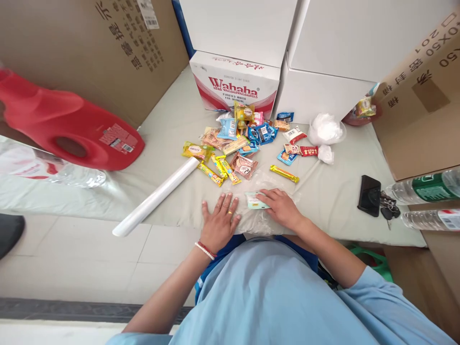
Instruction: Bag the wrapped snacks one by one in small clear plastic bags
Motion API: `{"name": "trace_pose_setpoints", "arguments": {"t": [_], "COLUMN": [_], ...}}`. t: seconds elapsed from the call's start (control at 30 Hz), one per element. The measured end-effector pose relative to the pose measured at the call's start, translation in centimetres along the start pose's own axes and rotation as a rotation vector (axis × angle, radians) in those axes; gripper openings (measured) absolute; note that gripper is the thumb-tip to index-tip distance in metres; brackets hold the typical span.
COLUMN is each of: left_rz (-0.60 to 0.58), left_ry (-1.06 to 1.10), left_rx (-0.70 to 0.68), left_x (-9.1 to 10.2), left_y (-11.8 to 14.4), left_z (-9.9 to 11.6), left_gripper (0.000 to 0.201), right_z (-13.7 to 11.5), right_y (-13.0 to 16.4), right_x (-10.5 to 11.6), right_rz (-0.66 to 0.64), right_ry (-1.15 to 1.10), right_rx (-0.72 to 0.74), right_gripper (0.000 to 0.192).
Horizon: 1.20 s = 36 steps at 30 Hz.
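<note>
My left hand [220,221] lies palm down on the covered surface [172,211], fingers spread, holding nothing. Just right of it, the fingers of my right hand [283,209] curl over the end of a small pale green snack packet [254,201]; my right thumb is hidden. Under and around this packet spreads a thin clear plastic bag [264,220]. Beyond my hands is a pile of wrapped snacks, among them a brown packet [244,166], yellow stick packets [210,173] and blue packets [264,133]. One gold stick packet [284,173] lies apart, above my right hand.
A white plastic roll [156,197] slants at the left, near a red jug [79,127]. A Wahaha box [235,86] stands behind the snacks. Crumpled white plastic [325,129], a black phone [369,195], keys [389,207] and bottles [431,187] are at the right, beside a cardboard box [424,110].
</note>
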State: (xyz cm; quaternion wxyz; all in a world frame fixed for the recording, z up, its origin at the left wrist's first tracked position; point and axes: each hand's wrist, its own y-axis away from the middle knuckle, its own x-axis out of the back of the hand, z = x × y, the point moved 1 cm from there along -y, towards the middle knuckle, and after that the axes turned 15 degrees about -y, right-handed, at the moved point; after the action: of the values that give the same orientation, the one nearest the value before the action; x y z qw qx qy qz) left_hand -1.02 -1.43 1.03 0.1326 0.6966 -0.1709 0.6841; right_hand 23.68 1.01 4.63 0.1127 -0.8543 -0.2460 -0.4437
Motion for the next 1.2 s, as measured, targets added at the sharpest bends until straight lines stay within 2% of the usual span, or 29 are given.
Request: {"name": "trace_pose_setpoints", "arguments": {"t": [0.1, 0.13, 0.2, 0.27, 0.3, 0.37, 0.4, 0.47, 0.53, 0.6, 0.67, 0.73, 0.87, 0.93, 1.0, 1.07, 1.1, 1.2], "left_rz": [-0.029, -0.043, -0.070, -0.090, -0.096, -0.095, -0.087, -0.070, -0.068, -0.088, -0.105, -0.102, -0.064, -0.049, -0.033, 0.002, 0.033, 0.128], "left_ry": [-0.003, 0.002, 0.022, 0.049, 0.063, 0.086, 0.093, 0.089, 0.067, 0.045, 0.042, 0.056, 0.072, 0.072, 0.074, 0.079, 0.080, 0.086], "left_rx": [0.094, 0.118, 0.150, 0.152, 0.144, 0.119, 0.107, 0.095, 0.099, 0.097, 0.082, 0.078, 0.112, 0.103, 0.091, 0.107, 0.127, 0.127], "left_x": [0.4, 0.6, 1.1, 1.7, 2.0, 2.7, 2.9, 3.3, 3.2, 2.9, 2.5, 2.3, 2.5, 2.6, 2.7, 2.9, 3.0, 3.2], "left_y": [1.3, 1.6, 1.9, 2.2, 2.3, 2.5, 2.5, 2.6, 2.7, 3.0, 3.4, 3.8, 3.8, 3.5, 3.3, 3.2, 3.2, 2.7], "left_z": [2.2, 2.7, 3.2, 3.2, 3.1, 3.0, 3.0, 3.3, 3.7, 4.1, 4.1, 3.8, 2.6, 2.2, 2.2, 2.4, 2.5, 2.5], "left_gripper": [0.057, 0.057, 0.056, 0.055, 0.054, 0.051, 0.050, 0.047, 0.046, 0.048, 0.051, 0.051, 0.047, 0.045, 0.042, 0.040, 0.039, 0.039], "right_z": [0.9, 1.5, 2.9, 3.9, 4.0, 3.0, 2.1, -0.2, -1.9, -2.2, -1.1, 0.9, 4.1, 3.7, 2.2, 0.1, -0.8, -2.3], "right_y": [0.6, 0.9, 1.5, 2.2, 2.5, 2.9, 3.1, 3.1, 2.8, 2.1, 0.9, -0.7, -3.8, -4.1, -3.3, -1.6, -0.6, 2.2], "right_x": [1.9, 2.8, 4.8, 7.0, 7.9, 8.7, 8.3, 6.1, 2.5, -0.7, -2.1, -1.3, 4.2, 6.7, 7.6, 6.4, 5.2, 0.8], "right_rz": [0.063, 0.065, 0.104, 0.257, 0.362, 0.526, 0.556, 0.501, 0.359, 0.221, 0.152, 0.123, 0.012, 0.069, 0.205, 0.280, 0.263, 0.067], "right_ry": [-0.276, -0.379, -0.512, -0.470, -0.396, -0.225, -0.156, -0.048, 0.059, 0.142, 0.181, 0.187, 0.122, 0.079, 0.070, 0.104, 0.129, 0.168], "right_rx": [0.022, -0.008, -0.164, -0.344, -0.390, -0.355, -0.293, -0.163, -0.103, -0.121, -0.141, -0.117, -0.041, -0.027, -0.003, 0.029, 0.039, 0.032], "right_gripper": [0.036, 0.039, 0.051, 0.057, 0.056, 0.052, 0.048, 0.044, 0.047, 0.054, 0.059, 0.061, 0.058, 0.056, 0.056, 0.059, 0.061, 0.059]}}
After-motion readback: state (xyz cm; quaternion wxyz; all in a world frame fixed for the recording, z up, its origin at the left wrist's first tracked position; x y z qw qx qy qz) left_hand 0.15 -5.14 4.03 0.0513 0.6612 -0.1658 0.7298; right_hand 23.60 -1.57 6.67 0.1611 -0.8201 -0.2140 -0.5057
